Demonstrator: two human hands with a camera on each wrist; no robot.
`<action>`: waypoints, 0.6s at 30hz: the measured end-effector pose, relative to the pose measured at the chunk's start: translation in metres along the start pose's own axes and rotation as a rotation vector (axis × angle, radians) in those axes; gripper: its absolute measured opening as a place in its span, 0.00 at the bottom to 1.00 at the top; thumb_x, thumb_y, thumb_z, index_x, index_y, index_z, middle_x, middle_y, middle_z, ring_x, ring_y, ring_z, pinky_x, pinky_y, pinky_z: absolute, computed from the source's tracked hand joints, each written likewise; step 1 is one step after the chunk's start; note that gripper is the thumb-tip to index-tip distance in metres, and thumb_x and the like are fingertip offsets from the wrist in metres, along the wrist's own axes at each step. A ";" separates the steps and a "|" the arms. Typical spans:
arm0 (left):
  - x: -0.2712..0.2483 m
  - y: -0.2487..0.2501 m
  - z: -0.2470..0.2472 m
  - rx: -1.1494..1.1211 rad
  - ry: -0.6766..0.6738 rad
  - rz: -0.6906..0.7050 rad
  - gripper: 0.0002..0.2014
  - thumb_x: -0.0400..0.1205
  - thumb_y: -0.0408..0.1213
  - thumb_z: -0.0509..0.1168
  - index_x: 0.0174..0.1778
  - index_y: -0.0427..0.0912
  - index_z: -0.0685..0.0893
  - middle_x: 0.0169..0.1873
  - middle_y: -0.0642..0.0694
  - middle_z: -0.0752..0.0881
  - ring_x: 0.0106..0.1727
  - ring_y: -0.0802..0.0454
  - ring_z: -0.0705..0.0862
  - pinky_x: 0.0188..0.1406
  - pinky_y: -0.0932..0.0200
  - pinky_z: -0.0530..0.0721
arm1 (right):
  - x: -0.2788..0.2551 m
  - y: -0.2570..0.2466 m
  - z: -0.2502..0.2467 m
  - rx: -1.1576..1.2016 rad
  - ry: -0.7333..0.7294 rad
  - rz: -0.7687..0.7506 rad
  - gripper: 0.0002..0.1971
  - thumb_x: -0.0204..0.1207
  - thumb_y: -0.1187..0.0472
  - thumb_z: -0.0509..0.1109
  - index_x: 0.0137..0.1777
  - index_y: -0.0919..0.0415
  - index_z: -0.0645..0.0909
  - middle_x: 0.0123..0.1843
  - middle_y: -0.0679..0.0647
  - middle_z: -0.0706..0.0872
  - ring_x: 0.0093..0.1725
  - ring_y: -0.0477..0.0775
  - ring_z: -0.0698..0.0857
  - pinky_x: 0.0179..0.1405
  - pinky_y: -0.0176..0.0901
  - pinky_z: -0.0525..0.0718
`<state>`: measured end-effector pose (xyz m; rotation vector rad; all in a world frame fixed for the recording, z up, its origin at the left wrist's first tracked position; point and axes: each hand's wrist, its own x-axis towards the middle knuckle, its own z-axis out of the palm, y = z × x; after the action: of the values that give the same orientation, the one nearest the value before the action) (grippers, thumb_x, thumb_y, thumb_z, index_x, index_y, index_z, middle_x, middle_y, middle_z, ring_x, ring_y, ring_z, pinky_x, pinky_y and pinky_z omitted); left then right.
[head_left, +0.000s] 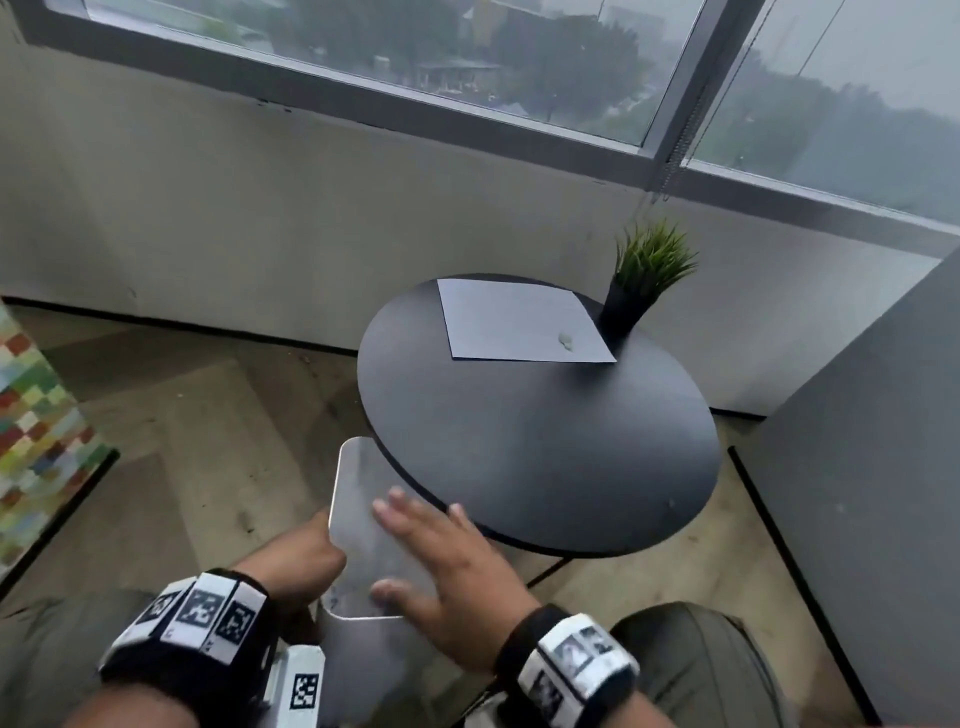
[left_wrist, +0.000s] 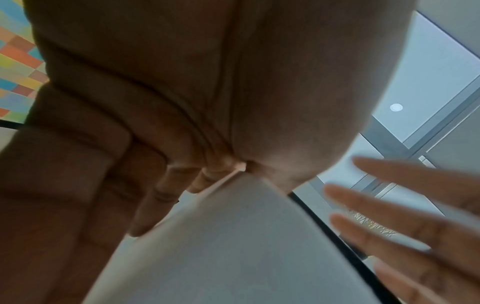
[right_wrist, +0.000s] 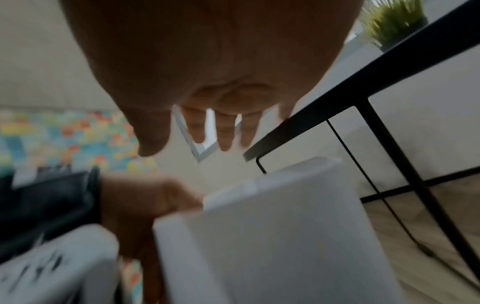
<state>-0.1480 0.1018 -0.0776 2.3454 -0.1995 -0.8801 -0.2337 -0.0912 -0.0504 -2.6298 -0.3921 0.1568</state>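
Note:
A flat grey slab with rounded corners (head_left: 358, 519) is held low in front of my lap, its far end passing under the near rim of the round black table (head_left: 545, 457). My left hand (head_left: 311, 545) grips the slab's left edge; in the left wrist view its fingers (left_wrist: 161, 197) curl round the edge of the slab (left_wrist: 233, 246). My right hand (head_left: 415, 551) lies over the slab's top face with fingers straight and spread, thumb at the near end. Motion blur hides whether it touches. The right wrist view shows the slab (right_wrist: 272, 236) below straight fingers (right_wrist: 223, 131).
On the table lie a white sheet (head_left: 519, 325) with a small pale blob (head_left: 566, 340) and a potted green plant (head_left: 639, 286). Thin black table legs (right_wrist: 389, 144) stand close. A grey partition (head_left: 883, 467) is at right, a colourful checkered panel (head_left: 36, 431) at left.

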 end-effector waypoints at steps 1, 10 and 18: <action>0.000 -0.001 0.000 -0.013 -0.006 -0.004 0.21 0.75 0.33 0.62 0.65 0.50 0.76 0.61 0.46 0.87 0.58 0.50 0.85 0.52 0.62 0.80 | 0.004 0.016 -0.011 0.072 0.102 0.040 0.33 0.77 0.33 0.56 0.82 0.39 0.57 0.85 0.40 0.55 0.85 0.41 0.50 0.84 0.54 0.47; 0.007 -0.019 0.002 -0.059 0.023 -0.014 0.25 0.78 0.40 0.60 0.71 0.65 0.70 0.65 0.52 0.85 0.60 0.51 0.85 0.61 0.56 0.83 | 0.035 -0.012 0.001 -0.107 -0.102 0.211 0.39 0.76 0.26 0.43 0.84 0.39 0.40 0.86 0.45 0.35 0.84 0.53 0.32 0.79 0.68 0.31; 0.013 -0.032 0.000 -0.084 0.044 -0.048 0.35 0.69 0.44 0.58 0.77 0.57 0.69 0.65 0.48 0.87 0.61 0.49 0.87 0.63 0.52 0.84 | 0.085 -0.001 -0.004 -0.142 -0.053 0.457 0.40 0.77 0.28 0.43 0.85 0.48 0.46 0.87 0.50 0.37 0.85 0.57 0.34 0.78 0.69 0.30</action>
<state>-0.1402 0.1225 -0.1038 2.2974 -0.0870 -0.8419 -0.1521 -0.0664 -0.0498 -2.8201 0.1959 0.3581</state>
